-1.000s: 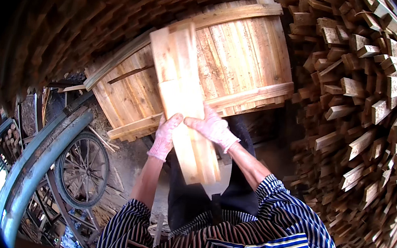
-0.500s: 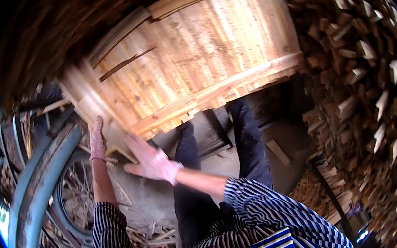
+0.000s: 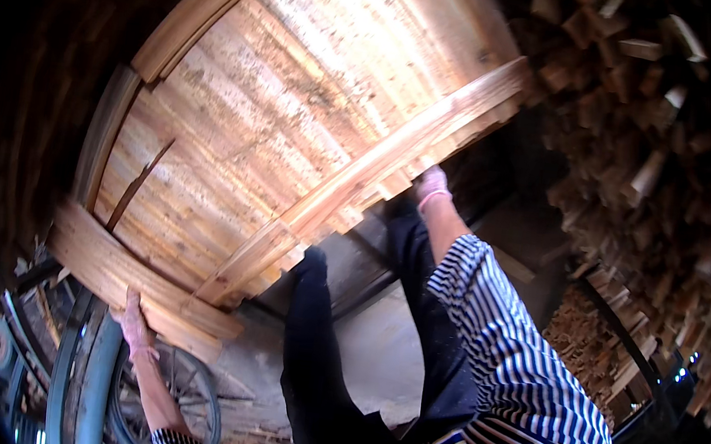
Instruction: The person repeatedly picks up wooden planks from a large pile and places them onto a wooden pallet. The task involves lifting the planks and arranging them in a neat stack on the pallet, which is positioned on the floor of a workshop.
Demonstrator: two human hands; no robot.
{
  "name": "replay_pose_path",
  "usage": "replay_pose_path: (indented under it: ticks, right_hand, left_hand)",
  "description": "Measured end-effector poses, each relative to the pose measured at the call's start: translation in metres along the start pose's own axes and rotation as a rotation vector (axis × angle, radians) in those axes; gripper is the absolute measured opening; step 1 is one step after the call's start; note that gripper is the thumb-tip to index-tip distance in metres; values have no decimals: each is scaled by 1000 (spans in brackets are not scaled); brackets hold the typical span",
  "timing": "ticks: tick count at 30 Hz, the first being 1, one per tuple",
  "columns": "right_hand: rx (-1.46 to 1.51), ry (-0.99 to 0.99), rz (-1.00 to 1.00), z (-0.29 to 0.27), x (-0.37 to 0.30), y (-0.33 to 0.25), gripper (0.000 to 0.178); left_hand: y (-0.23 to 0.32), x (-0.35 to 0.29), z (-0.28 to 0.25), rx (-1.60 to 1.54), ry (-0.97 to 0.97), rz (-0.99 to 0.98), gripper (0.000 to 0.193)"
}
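Note:
A wide table-like surface of side-by-side wooden strips [image 3: 299, 102] fills the upper middle, with a long board [image 3: 361, 174] along its near side. Across its left end lies a stack of boards [image 3: 127, 264]. My left hand [image 3: 134, 320], in a pinkish glove, grips the near edge of that stack, with a finger over the top. My right hand [image 3: 433, 183], gloved alike, is at the uneven near ends of the strips. Its fingers are mostly hidden there. A thin dark stick [image 3: 140, 184] lies on the strips at the left.
Piles of split wood pieces [image 3: 650, 177] rise on the right. At the lower left stand a blue-grey machine frame [image 3: 97, 386] and a spoked wheel [image 3: 215, 412]. Wood scraps lie on the floor below. My legs [image 3: 316, 340] stand close to the near side.
My right hand has left the board at the left end and moved right to the strips' near ends. The left hand stays on the boards. The view has swung.

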State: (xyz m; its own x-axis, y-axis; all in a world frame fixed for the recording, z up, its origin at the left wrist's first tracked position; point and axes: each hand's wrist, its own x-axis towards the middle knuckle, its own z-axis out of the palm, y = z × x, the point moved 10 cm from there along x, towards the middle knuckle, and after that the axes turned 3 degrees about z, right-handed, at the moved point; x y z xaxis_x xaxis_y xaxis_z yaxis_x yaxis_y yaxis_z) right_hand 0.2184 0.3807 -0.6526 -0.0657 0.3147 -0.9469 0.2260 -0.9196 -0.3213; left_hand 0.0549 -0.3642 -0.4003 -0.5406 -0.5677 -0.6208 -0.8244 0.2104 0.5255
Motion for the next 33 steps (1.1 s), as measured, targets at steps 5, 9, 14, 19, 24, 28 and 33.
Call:
replay_pose_path:
  ticks: [5, 9, 14, 19, 24, 28, 33]
  right_hand:
    - [-179, 88, -76, -38, -39, -10, 37]
    - [-35, -74, -63, -79, -124, -49, 41]
    - [-39, -278, -51, 0, -221, -50, 38]
    - [-450, -105, -380, 99, -207, -92, 61]
    - [-1420, -66, -370, 123, -211, -121, 53]
    - [-1985, -84, -1173, 204, -307, -147, 72]
    - [-2451, -604, -1484, 232, -283, -118, 61]
  left_hand:
    - [64, -73, -17, 356, 523, 459, 95]
    - [155, -190, 187, 614, 30, 754, 98]
    - [123, -269, 295, 591, -633, 1078, 128]
    - [113, -282, 373, 1131, -707, 1010, 129]
    - [87, -243, 384, 1286, -538, 958, 100]
    - [80, -248, 357, 1161, -449, 914, 83]
    - [123, -253, 366, 1351, -553, 837, 79]
